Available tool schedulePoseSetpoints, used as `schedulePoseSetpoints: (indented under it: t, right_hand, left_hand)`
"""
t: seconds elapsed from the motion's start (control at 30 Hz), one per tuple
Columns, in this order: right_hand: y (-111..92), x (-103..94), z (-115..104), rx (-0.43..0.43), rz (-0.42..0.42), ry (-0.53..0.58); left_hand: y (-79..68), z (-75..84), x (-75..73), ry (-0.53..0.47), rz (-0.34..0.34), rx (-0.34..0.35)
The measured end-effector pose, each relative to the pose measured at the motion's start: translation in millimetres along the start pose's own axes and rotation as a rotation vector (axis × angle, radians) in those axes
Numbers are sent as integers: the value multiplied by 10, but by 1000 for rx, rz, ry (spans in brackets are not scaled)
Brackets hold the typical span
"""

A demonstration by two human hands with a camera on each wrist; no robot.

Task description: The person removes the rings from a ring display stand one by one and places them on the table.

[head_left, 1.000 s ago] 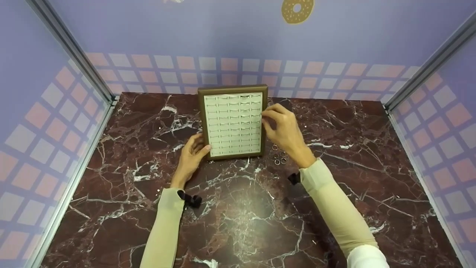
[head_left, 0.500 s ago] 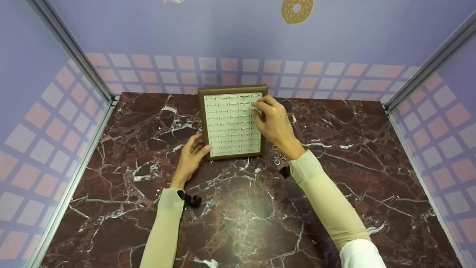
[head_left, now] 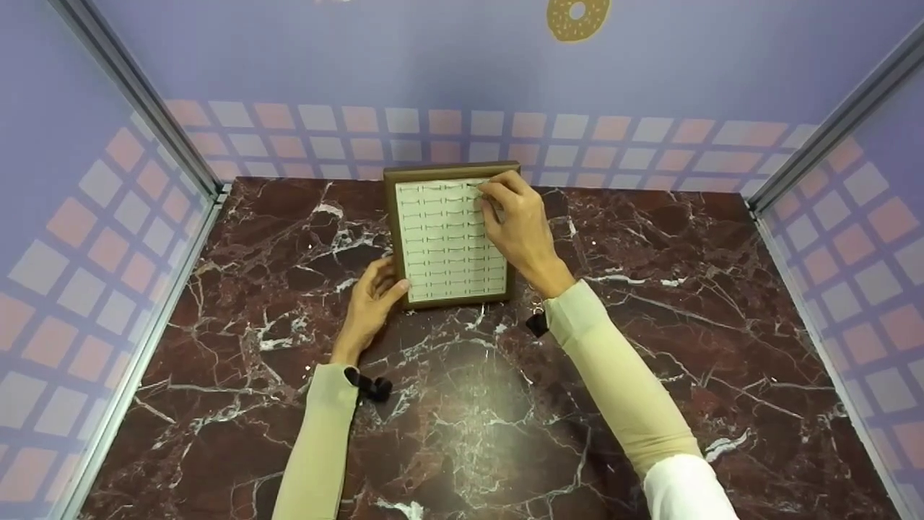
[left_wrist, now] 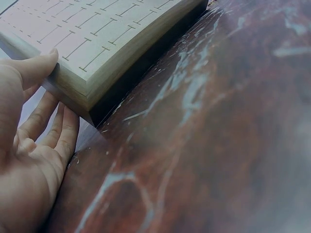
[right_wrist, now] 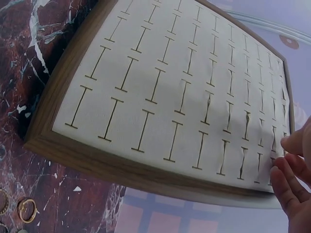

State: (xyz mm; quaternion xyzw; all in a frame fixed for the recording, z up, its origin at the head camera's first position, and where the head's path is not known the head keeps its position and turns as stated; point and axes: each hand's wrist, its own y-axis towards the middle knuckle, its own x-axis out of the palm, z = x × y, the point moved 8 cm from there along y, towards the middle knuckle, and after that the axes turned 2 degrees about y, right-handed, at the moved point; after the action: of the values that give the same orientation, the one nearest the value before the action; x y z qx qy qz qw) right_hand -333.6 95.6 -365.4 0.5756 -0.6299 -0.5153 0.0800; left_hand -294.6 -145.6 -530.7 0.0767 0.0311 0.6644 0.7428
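A wood-framed ring display board (head_left: 440, 249) leans upright near the back wall, its cream pad cut with rows of I-shaped slots. At its lower left corner my left hand (head_left: 372, 303) grips the frame; in the left wrist view the thumb (left_wrist: 41, 68) lies on the front and the other fingers are behind. My right hand (head_left: 516, 220) is at the board's upper right, its bent fingertips touching the pad by the slots. From the right wrist view, its thumb (right_wrist: 294, 143) and fingers meet the far slots (right_wrist: 247, 126). Whether a small ring sits between them is hidden.
Several loose rings, one gold ring (right_wrist: 26, 210) among them, lie on the dark red marble table (head_left: 433, 404) to the right of the board. Tiled lilac walls (head_left: 650, 137) enclose the table at the back and both sides.
My right hand has moved up and left across the pad, from its right edge to the top row. My left hand and the board have stayed put.
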Motion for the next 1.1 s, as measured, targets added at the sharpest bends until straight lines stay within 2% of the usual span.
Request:
schedulePoseSetpoints:
  t: [0.27,0.77,1.1]
  right_hand:
    - [52,58,-10,2,41,-54]
    - [90,103,-3,23,32,-80]
    - [82,111,-1,30,12,-89]
  left_hand:
    - [1,20,-7,7,0,-22]
    - [1,-6,-3,-18,2,-9]
    - [-1,10,0,1,12,9]
